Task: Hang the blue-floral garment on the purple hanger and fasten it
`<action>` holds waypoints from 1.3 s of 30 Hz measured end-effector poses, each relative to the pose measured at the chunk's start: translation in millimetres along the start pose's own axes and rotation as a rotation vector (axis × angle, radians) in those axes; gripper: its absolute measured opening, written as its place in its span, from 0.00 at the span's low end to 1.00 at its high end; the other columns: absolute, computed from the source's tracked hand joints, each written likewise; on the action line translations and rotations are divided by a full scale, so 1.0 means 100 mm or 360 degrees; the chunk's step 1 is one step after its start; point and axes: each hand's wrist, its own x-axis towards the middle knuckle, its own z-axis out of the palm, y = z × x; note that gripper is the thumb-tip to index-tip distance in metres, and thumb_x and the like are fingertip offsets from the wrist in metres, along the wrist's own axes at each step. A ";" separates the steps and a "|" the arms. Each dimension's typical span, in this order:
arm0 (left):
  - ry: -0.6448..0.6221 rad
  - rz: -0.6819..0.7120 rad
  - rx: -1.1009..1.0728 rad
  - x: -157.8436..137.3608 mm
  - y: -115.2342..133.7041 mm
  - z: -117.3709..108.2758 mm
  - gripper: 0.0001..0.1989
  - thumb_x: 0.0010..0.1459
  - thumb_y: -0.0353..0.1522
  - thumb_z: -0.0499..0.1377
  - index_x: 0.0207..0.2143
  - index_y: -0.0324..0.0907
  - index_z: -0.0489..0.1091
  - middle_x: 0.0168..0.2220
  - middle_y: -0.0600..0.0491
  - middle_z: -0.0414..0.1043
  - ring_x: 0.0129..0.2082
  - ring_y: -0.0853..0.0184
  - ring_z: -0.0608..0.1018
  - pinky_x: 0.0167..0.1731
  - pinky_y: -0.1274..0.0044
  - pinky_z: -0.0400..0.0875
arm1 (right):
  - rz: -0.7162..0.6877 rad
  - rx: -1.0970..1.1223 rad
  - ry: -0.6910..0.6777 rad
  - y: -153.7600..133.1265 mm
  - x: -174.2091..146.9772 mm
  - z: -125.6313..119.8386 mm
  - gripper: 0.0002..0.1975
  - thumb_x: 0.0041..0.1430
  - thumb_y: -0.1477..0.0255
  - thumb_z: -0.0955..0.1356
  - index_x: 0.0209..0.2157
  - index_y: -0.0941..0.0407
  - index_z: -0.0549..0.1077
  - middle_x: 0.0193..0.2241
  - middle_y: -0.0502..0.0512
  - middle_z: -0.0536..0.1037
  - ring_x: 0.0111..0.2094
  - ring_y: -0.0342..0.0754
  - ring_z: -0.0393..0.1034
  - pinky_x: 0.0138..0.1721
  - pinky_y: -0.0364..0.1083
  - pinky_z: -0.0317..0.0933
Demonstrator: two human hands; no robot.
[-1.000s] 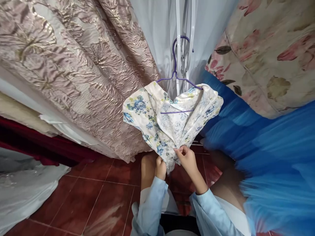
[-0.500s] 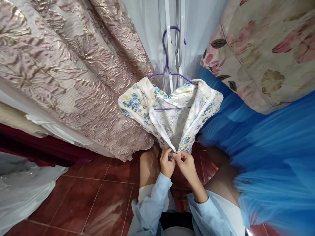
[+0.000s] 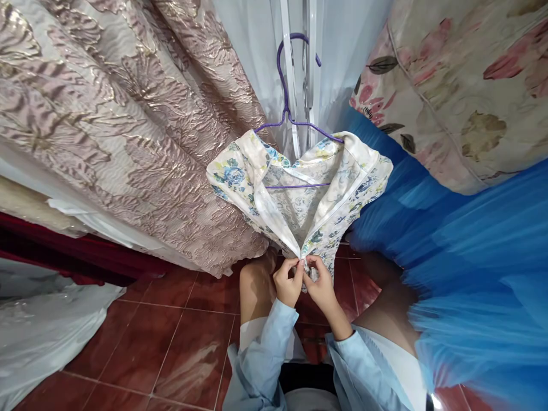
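Observation:
A white dress with blue and yellow flowers (image 3: 233,174) hangs in front of me on a purple wire hanger (image 3: 286,80). Its neckline is spread in a V, with pale bands along both edges. At the bottom of the V, my left hand (image 3: 287,284) pinches the left edge between thumb and fingers. Right beside it, my right hand (image 3: 321,288) pinches the other edge, and the fingertips of both hands nearly touch. Whatever small fastening lies between the fingers is too small to make out. The lower part of the garment is hidden behind my hands.
Pink and gold embossed fabric (image 3: 141,114) hangs at the left, above dark red cloth (image 3: 64,251). Blue tulle (image 3: 479,274) and cream floral fabric (image 3: 454,91) hang at the right. White metal bars (image 3: 314,68) stand behind the hanger. Red tiles (image 3: 192,342) cover the floor.
Both hands have shifted up slightly, still pinching the dress edges at the bottom of the V. The fingers of my right hand have changed position a little, and the view has shifted slightly.

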 end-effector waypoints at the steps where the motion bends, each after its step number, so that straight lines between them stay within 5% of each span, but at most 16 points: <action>1: -0.0009 -0.0002 0.0001 0.01 0.02 0.00 0.07 0.62 0.36 0.61 0.35 0.41 0.77 0.31 0.50 0.80 0.30 0.67 0.82 0.35 0.78 0.77 | 0.0020 -0.0005 0.0018 0.01 -0.01 0.02 0.09 0.62 0.65 0.68 0.40 0.55 0.72 0.37 0.56 0.78 0.41 0.51 0.73 0.46 0.49 0.68; 7: -0.0016 -0.0144 -0.0086 0.00 0.01 0.05 0.09 0.63 0.36 0.59 0.34 0.41 0.76 0.32 0.50 0.78 0.32 0.67 0.80 0.36 0.77 0.76 | 0.0124 0.0010 0.0213 0.05 -0.03 0.05 0.10 0.60 0.64 0.70 0.38 0.56 0.76 0.32 0.55 0.79 0.34 0.49 0.72 0.38 0.47 0.67; 12: 0.0075 -0.0404 -0.0235 -0.03 -0.04 0.13 0.08 0.61 0.36 0.59 0.36 0.40 0.73 0.32 0.51 0.76 0.33 0.66 0.79 0.37 0.77 0.75 | 0.0123 0.0121 0.0129 0.00 -0.01 0.01 0.10 0.59 0.66 0.70 0.40 0.56 0.77 0.32 0.54 0.78 0.30 0.47 0.71 0.34 0.45 0.66; 27: -0.0148 -0.0495 -0.0067 0.03 0.15 0.18 0.08 0.65 0.37 0.58 0.35 0.42 0.67 0.32 0.52 0.75 0.33 0.67 0.79 0.35 0.77 0.72 | 0.0209 0.0090 0.0153 0.05 0.01 0.00 0.08 0.56 0.66 0.70 0.34 0.57 0.75 0.24 0.48 0.70 0.24 0.42 0.59 0.26 0.42 0.57; 32: -0.0028 -0.0228 -0.0167 0.02 0.14 0.12 0.05 0.65 0.34 0.59 0.40 0.42 0.67 0.35 0.52 0.73 0.35 0.68 0.79 0.38 0.77 0.74 | 0.0192 0.0095 0.0150 0.06 0.00 -0.01 0.07 0.56 0.68 0.70 0.33 0.57 0.74 0.24 0.47 0.70 0.24 0.41 0.58 0.27 0.42 0.57; 39: -0.0525 0.0191 0.0127 0.19 0.14 -0.13 0.11 0.69 0.30 0.55 0.48 0.44 0.75 0.44 0.49 0.77 0.45 0.66 0.80 0.47 0.75 0.75 | 0.0141 0.0091 0.0136 0.05 -0.01 -0.04 0.05 0.56 0.69 0.68 0.32 0.56 0.72 0.23 0.46 0.67 0.23 0.41 0.57 0.26 0.41 0.57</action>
